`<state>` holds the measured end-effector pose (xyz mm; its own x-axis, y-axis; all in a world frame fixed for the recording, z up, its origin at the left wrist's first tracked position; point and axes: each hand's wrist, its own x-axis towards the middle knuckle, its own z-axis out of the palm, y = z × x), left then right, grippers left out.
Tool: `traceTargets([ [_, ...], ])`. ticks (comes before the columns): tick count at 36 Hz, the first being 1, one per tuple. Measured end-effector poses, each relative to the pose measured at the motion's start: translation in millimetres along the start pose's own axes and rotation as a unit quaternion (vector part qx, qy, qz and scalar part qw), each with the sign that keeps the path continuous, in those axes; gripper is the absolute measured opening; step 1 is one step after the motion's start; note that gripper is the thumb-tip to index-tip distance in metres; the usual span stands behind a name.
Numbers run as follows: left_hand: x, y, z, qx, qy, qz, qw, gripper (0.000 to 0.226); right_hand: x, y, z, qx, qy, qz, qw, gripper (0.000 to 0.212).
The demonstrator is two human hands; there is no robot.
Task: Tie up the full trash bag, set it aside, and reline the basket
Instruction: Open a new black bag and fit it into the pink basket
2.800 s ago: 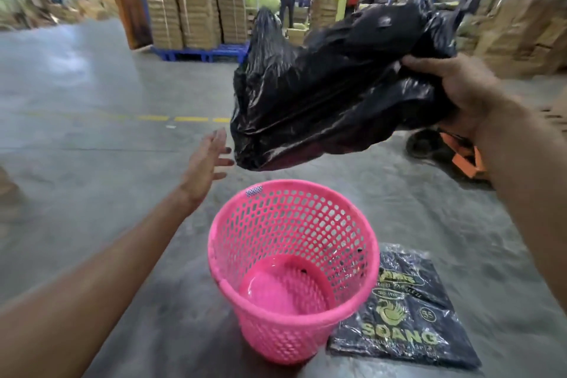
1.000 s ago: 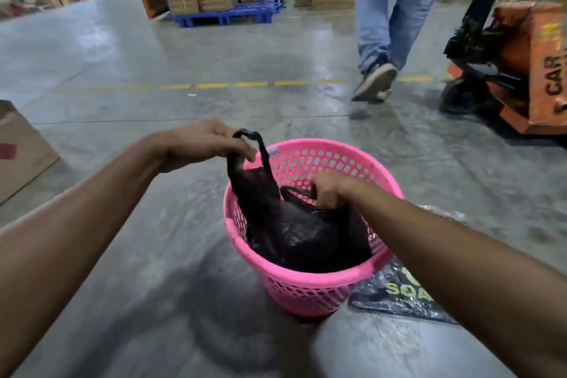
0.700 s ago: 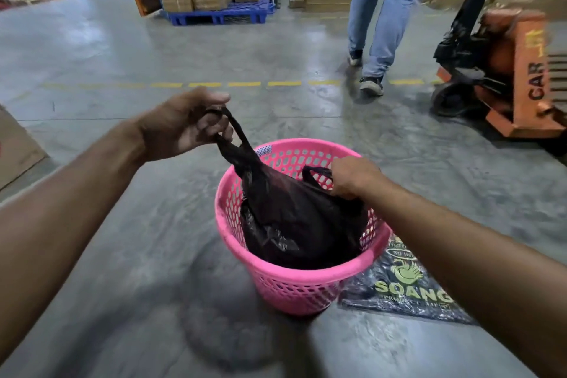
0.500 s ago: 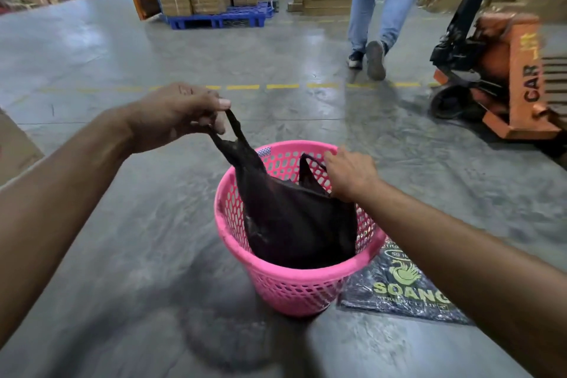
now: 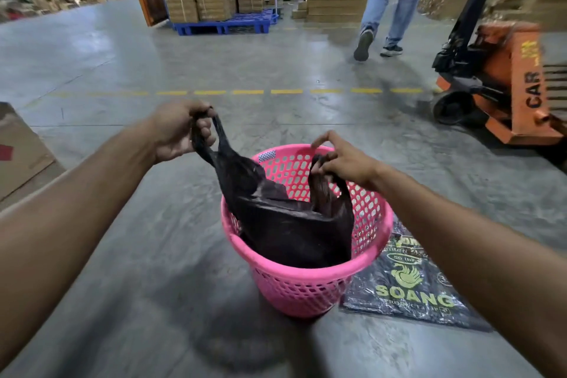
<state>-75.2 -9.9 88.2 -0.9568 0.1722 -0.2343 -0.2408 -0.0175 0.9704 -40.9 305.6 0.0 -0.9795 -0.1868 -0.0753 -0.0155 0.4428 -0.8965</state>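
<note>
The basket (image 5: pixel 306 282) looks like smooth pink plastic, its wall pierced with small holes. The bag (image 5: pixel 294 230) inside it is thin black plastic film, creased, with a dull sheen. Beside the basket, the pack of bags (image 5: pixel 408 291) is glossy clear-wrapped plastic with yellow print. The floor (image 5: pixel 153 255) is polished grey concrete, mottled and faintly reflective. At its left edge lies a matt brown cardboard box (image 5: pixel 18 147).

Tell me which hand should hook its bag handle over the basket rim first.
The right hand, probably. It pinches its handle just above the far rim of the basket, so only a short pull outward remains. The left hand holds the bag handle stretched up and away, left of the rim.
</note>
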Motion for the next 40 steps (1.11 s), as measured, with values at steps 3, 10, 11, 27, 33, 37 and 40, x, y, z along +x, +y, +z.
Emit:
traceTargets([
  [3,9.7,-14.8,-1.1,0.086,0.077,-0.014,0.993,0.028,-5.5,-10.8,-31.6,-0.023,0.046,-0.010,0.999,0.043],
  [10,19.0,-13.2,-15.3,0.061,0.109,0.003,0.992,0.030,-41.5,-16.4,-120.9,-0.097,0.150,0.075,0.981,0.040],
  [11,18.2,-8.3,-19.1,0.044,0.104,0.004,0.994,0.033,-47.6,-15.6,-132.4,-0.089,0.159,0.099,0.978,0.040],
  [27,-23.7,-32.4,-23.7,0.455,-0.054,0.172,0.872,0.015,-105.9,13.8,-124.3,-0.349,0.190,0.155,0.905,0.020],
  [33,-50.5,-78.4,-43.3,0.504,-0.064,0.137,0.851,0.084,-136.6,43.4,-98.0,-0.285,0.144,0.143,0.937,0.071],
  [37,-70.2,-114.1,-59.3,0.459,-0.104,0.149,0.870,0.100,-172.2,57.5,-65.4,-0.270,0.109,0.105,0.951,0.104],
  [40,-84.1,-138.9,-61.1,0.481,-0.101,0.161,0.856,0.101,-195.4,76.3,-47.6,-0.312,0.082,0.114,0.940,0.115],
])
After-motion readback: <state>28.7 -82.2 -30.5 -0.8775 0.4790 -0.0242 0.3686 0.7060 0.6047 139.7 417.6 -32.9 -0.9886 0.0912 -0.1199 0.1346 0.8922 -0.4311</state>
